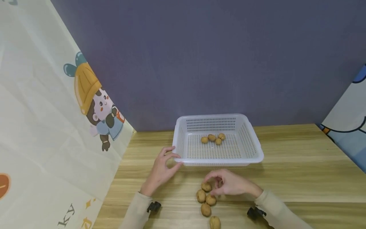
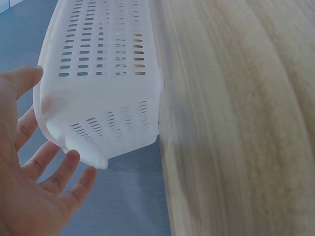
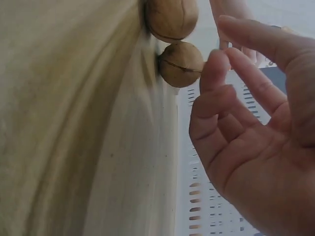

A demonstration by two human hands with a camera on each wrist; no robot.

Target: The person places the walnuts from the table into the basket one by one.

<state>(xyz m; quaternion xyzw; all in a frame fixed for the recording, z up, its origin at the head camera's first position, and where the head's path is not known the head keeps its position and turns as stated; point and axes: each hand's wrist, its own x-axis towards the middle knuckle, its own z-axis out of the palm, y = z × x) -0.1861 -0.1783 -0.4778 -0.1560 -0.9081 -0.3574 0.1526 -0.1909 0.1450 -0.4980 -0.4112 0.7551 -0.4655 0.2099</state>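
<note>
A white plastic basket point(image 1: 218, 161) with slotted walls stands on the wooden table, several walnuts point(image 1: 211, 137) on its floor. My left hand point(image 1: 161, 171) touches the rim at the near left corner, fingers spread. In the left wrist view its fingertips point(image 2: 73, 156) lie along the basket's end. In front of the basket, my right hand point(image 1: 230, 183) is over a loose group of walnuts point(image 1: 201, 196), fingers bent and thumb apart from them. In the right wrist view its fingertips are right beside one walnut point(image 3: 181, 65), which is not enclosed; another walnut point(image 3: 172, 18) sits next to it.
One more walnut point(image 1: 215, 222) lies nearest the bottom of the head view. A dark wall point(image 1: 211, 63) rises behind the table point(image 1: 297, 178). A pale sheet with cartoon prints point(image 1: 43, 127) hangs at the left, another printed sheet point(image 1: 347, 117) at the right.
</note>
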